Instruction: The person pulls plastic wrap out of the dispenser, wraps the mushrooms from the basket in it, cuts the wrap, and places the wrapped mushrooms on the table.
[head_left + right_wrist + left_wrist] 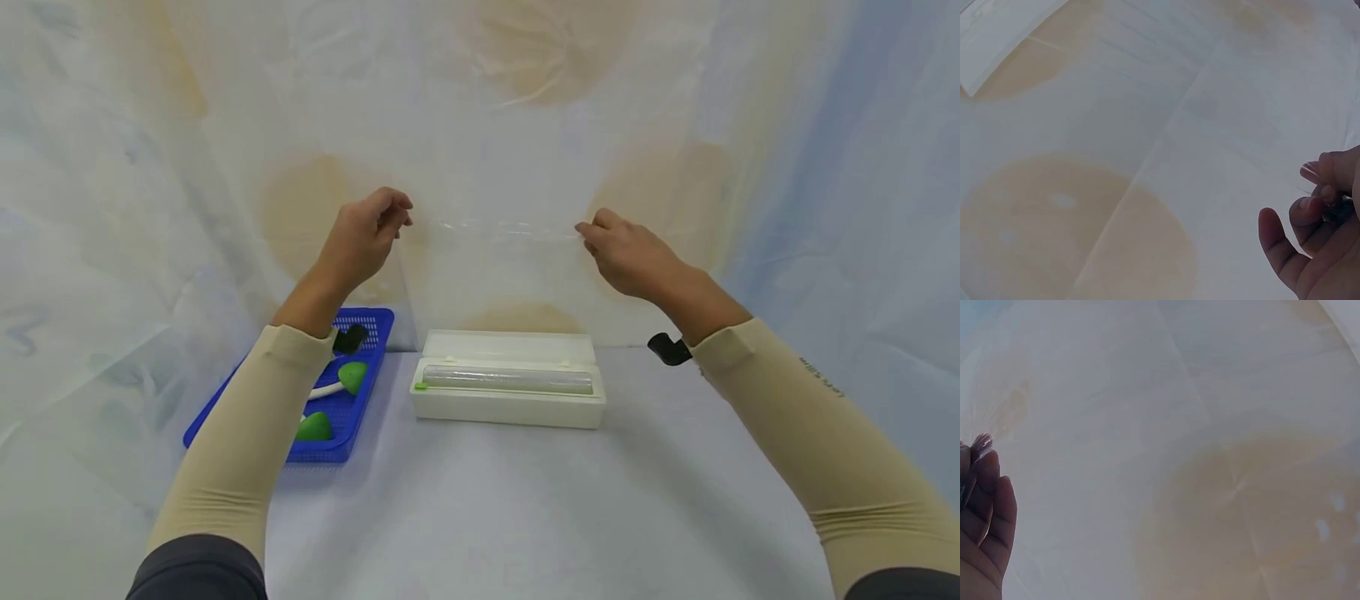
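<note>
A sheet of clear cling film (517, 227) is stretched between the two raised hands, showing mostly as shiny streaks along its upper edge. The left hand (366, 233) pinches one corner between thumb and fingers. At the other corner the right hand (628, 254) pinches the film; in the right wrist view its outer fingers (1279, 240) are bent. Below the hands, a white cling film dispenser box (506, 409) stands on the table with its lid (510, 344) tipped back. Inside it lies a roll of film (510, 380), and a small green cutter (421, 386) sits at its left end.
Left of the box is a blue plastic basket (384, 321), partly behind the left forearm. It holds green, rounded items (352, 377), one with a white stem. White sheeting (480, 142) with tan circles hangs behind the white-covered table (540, 508).
</note>
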A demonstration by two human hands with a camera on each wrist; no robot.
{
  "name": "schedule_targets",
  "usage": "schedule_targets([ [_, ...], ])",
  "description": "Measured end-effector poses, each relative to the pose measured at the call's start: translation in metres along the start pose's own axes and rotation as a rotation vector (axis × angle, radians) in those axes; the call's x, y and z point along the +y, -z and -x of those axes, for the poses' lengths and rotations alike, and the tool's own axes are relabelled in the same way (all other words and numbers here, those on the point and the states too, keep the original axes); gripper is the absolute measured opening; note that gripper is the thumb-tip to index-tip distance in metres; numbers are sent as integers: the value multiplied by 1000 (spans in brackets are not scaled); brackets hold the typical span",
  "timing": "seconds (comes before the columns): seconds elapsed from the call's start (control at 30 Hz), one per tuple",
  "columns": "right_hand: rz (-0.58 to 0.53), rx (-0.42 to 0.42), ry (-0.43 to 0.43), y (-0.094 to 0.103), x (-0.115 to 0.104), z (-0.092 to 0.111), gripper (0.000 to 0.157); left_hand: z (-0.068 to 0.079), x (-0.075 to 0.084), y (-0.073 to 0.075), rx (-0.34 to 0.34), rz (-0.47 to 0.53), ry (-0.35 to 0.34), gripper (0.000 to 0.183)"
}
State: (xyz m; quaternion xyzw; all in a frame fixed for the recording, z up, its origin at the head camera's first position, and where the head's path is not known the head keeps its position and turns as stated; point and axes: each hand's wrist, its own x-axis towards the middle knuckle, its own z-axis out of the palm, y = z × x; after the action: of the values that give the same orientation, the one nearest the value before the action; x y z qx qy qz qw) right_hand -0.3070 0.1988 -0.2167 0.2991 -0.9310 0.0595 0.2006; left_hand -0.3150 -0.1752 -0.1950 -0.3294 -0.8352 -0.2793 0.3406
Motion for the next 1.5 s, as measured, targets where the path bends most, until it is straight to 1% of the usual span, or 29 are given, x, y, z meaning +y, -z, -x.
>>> schedule_targets([
  [0.27,2,7,10,4,1,-2,36,0,5,2,-16,-9,44,14],
  [0.4,3,-24,-17,9,2,-4,37,-1,5,1,-17,-10,54,15],
  [0.5,7,-39,-33,11,4,-7,38,-3,4,1,-12,-7,44,15],
  [0.63,16,-19,-32,11,7,-11,37,-6,4,1,5,-10,15,14],
  [0.8,19,-6,-33,10,10,-12,36,-9,5,1,15,-7,23,12],
  [1.0,13,7,-28,14,7,-7,37,-9,7,4,16,-12,41,12],
  [1.07,18,26,-7,14,5,-2,36,-7,8,6,14,-15,46,13],
  [1.13,15,58,32,14,2,5,34,-3,10,9,4,-14,48,13],
  [1.23,-6,121,110,14,-6,22,30,7,14,16,-32,-1,34,15],
  [1.3,-50,172,179,12,-13,37,26,18,18,21,-76,16,6,16],
  [1.33,-81,199,219,11,-16,45,25,24,20,24,-107,28,-2,16],
  [1.4,-159,244,298,8,-23,62,22,40,25,31,-177,91,-25,17],
  [1.47,-250,267,381,5,-30,81,18,57,30,37,-272,176,-44,19],
  [1.5,-302,260,425,3,-33,91,15,67,32,39,-328,227,-37,19],
])
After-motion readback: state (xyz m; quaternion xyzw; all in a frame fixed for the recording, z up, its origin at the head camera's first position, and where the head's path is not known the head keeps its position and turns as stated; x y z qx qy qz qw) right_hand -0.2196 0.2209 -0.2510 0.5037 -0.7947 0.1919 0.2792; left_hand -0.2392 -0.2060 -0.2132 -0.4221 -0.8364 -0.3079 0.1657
